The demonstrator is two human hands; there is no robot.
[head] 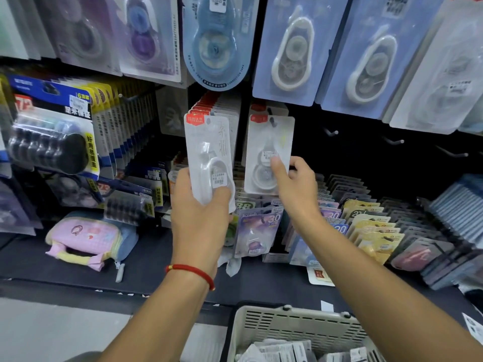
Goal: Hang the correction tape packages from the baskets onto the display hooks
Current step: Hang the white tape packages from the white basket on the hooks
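My left hand (200, 207) grips a small stack of white correction tape packages (206, 150), held upright in front of the display. My right hand (295, 184) pinches the lower part of another white correction tape package (269, 142), whose top hole sits on a black display hook (271, 121). Behind the left stack, a row of the same packages (217, 105) hangs on a hook. A beige slotted basket (295, 327) with more packages stands at the bottom, below my right arm.
Bare black hooks (392, 141) stick out of the dark panel to the right. Larger blue correction tape packs (290, 48) hang above. Dark multi-packs (52, 137) hang at left. A pink pouch (83, 236) and trays of coloured packs (371, 231) lie on the shelf.
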